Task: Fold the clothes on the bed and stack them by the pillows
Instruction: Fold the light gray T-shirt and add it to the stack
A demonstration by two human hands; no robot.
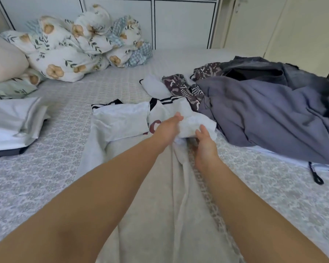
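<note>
Gripping the white shirt (179, 118) at frame center
Left hand (167, 130) and right hand (205, 147) both had fingers curled into its bunched fabric.

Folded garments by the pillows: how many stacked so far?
2 visible: a pale folded garment on top, a dark one under it, at the left edge. More may lie out of frame.

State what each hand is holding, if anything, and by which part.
Both the left hand and the right hand grip the white T-shirt at a bunched-up part on its right side; which part of the shirt that is cannot be told.
</note>
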